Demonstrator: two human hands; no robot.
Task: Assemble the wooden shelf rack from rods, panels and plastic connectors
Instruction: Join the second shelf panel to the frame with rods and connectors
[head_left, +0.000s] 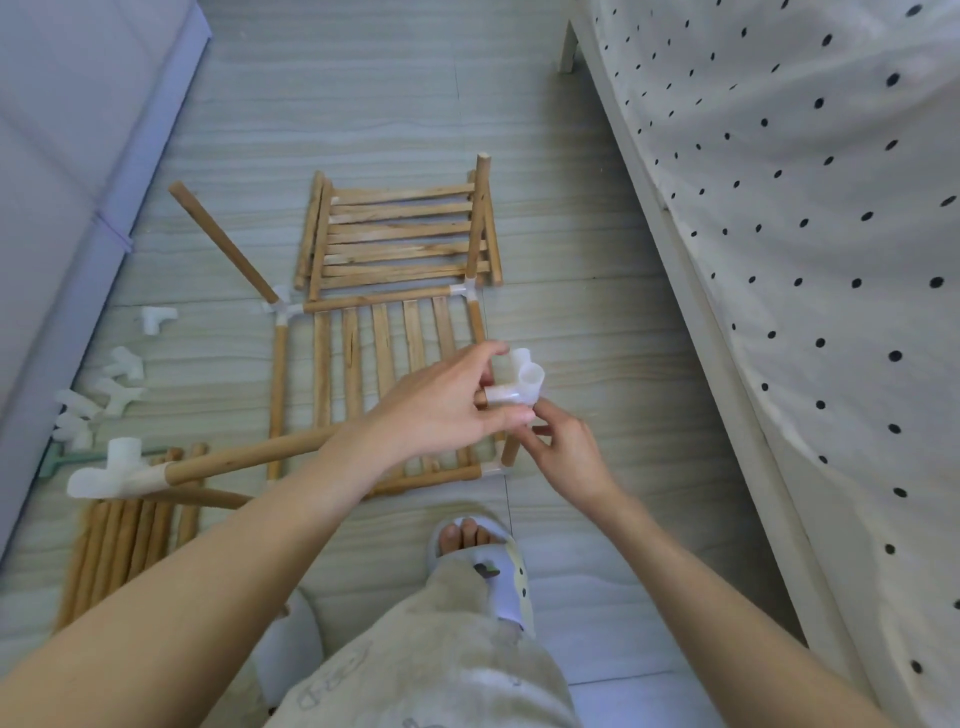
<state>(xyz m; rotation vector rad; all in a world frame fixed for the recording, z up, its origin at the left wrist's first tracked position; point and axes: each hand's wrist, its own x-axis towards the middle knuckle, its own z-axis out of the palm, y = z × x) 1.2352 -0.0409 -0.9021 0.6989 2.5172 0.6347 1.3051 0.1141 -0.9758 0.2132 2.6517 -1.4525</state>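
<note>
Two hands meet over the near right corner of a slatted panel frame (387, 364) that lies flat on the floor (571, 260). The left hand (441, 405) has its fingers and thumb curled round one end of a long wooden rod (249, 460), pinching it where a white plastic connector (519, 382) sits on the rod's tip. The right hand (558, 447) holds the same connector from below, its fingertips curled against the underside; a short rod (510, 452) pokes down beside that hand. At the rod's far end, towards the left edge of the floor, a second white connector (111, 470) is fitted on.

Beyond the frame, a loose slatted panel (400, 236) lies flat, with an upright rod (479, 213) rising from the frame's far right corner connector (466, 292) and a slanted rod (223, 241) leaning out of the far left one (283, 307). Spare connectors (111, 387) are scattered near the floor's left edge, and a bundle of spare rods (124, 535) lies just nearer. A slippered foot (483, 561) stands on the floor near the frame's near edge. A dotted cloth (805, 208) hangs at the right.
</note>
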